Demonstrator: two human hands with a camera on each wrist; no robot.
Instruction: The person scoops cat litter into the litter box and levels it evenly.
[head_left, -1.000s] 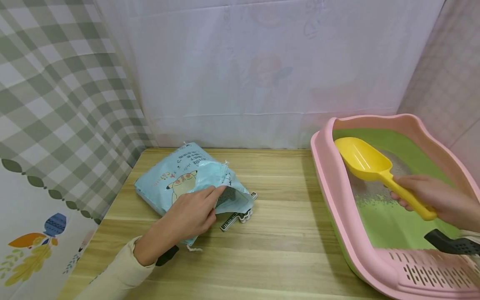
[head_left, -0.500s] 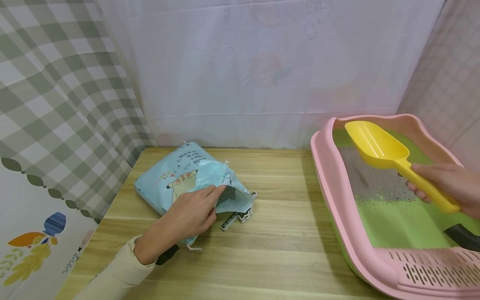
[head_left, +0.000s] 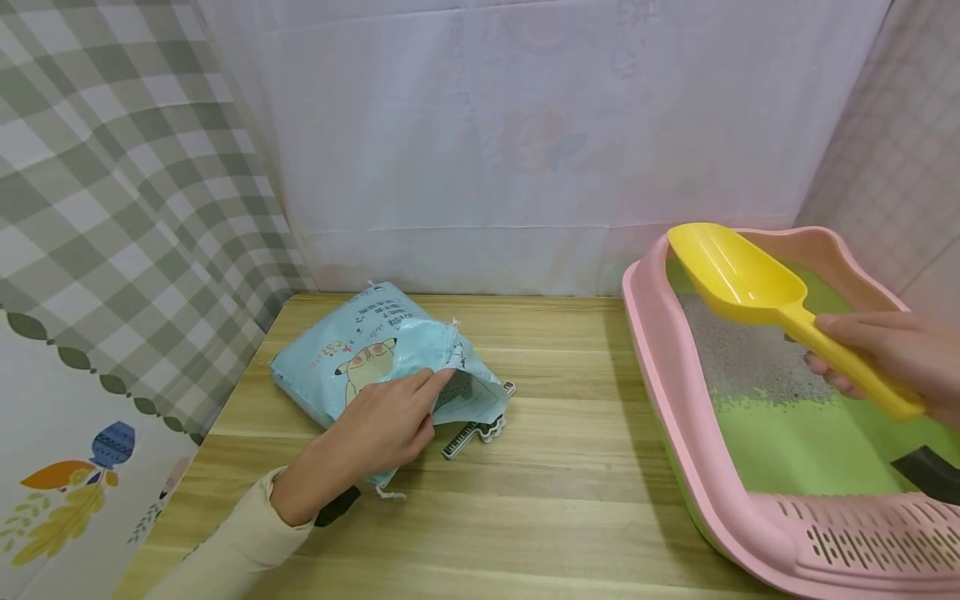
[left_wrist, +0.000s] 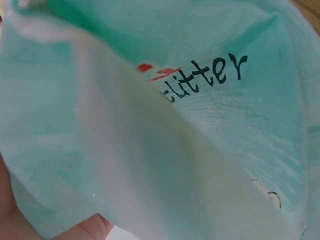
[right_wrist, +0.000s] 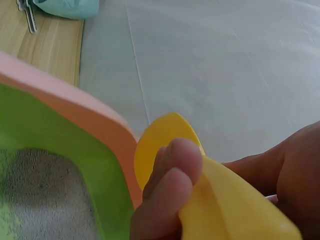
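Observation:
My left hand pinches the edge of a light blue bag of cat litter and keeps its mouth spread. Grey granules show inside the mouth. In the left wrist view the bag's plastic, with part of the word "litter" on it, fills most of the picture. My right hand grips a yellow scoop by its handle, fingers curled round it. The scoop's bowl is bare inside. It is held above a pink and green litter box, its tip over the back left rim.
Grey litter covers the back part of the box's green floor. A flat black-and-white piece with a piano-key pattern lies partly under the bag on the wooden table. Cloth walls stand behind and at both sides.
My right hand has raised the scoop from low in the litter box to above its back rim, shifting right, then slightly left. The left hand and bag stay in place.

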